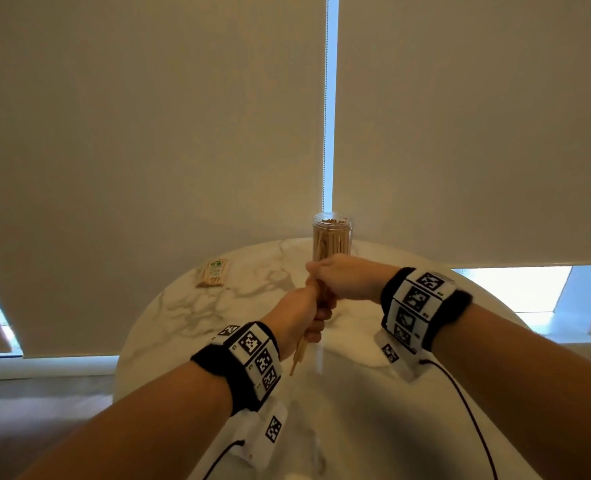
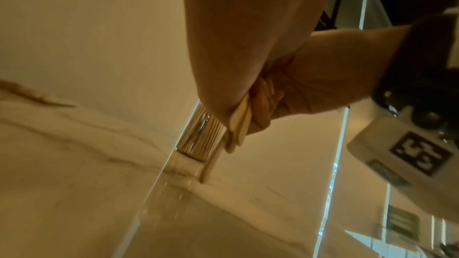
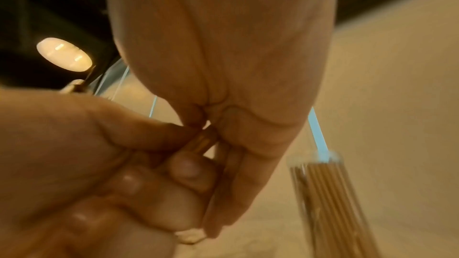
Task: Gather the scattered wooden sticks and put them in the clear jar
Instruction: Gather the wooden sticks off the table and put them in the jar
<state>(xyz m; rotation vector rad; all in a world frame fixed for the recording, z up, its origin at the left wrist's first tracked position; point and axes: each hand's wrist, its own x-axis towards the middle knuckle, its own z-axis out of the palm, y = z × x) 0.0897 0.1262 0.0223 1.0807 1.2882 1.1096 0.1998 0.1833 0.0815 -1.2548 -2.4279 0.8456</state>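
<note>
I see my left hand (image 1: 299,315) clenched round a small bundle of wooden sticks (image 1: 299,355) above the marble table (image 1: 197,313), their lower ends poking out below the fist, while my right hand (image 1: 344,277) grasps the same bundle from above, fingers curled over its top. The clear jar (image 1: 332,237) stands upright at the table's far edge just behind my hands, already packed with sticks. Off to my left, well apart from the jar, a wrapped packet of sticks (image 1: 213,273) lies flat on the tabletop.
</note>
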